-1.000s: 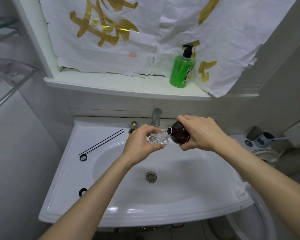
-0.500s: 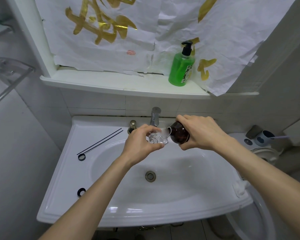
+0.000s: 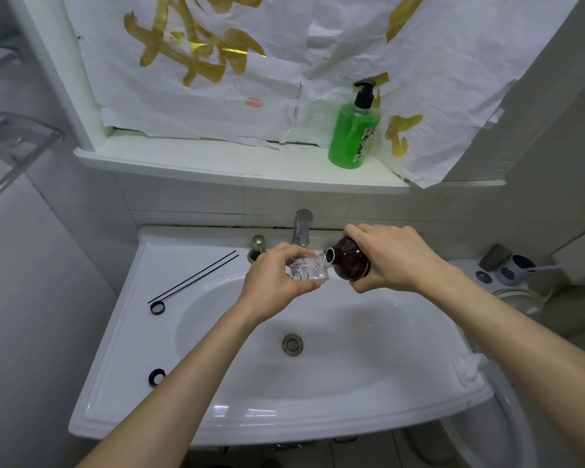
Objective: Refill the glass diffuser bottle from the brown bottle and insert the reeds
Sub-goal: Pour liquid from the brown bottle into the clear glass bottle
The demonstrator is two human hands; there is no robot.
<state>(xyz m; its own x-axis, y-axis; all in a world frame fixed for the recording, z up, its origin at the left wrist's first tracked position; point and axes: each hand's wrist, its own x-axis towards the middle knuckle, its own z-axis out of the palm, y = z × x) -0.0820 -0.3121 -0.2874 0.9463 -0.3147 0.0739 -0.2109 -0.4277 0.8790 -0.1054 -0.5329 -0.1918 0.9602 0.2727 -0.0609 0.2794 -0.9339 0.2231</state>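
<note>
My left hand grips the clear faceted glass diffuser bottle above the back of the sink basin. In my right hand is the brown bottle, tipped on its side with its mouth against the diffuser's neck. Two thin black reeds lie on the sink's left rim. A black ring cap rests at their near end, and a second black cap sits nearer on the same rim.
The white sink has a drain in the middle and a chrome tap at the back. A green soap dispenser stands on the shelf above. A cup with a toothbrush is at the right.
Both hands hold almost the same pose over the sink. The brown bottle stays tipped against the diffuser. The view has shifted slightly.
</note>
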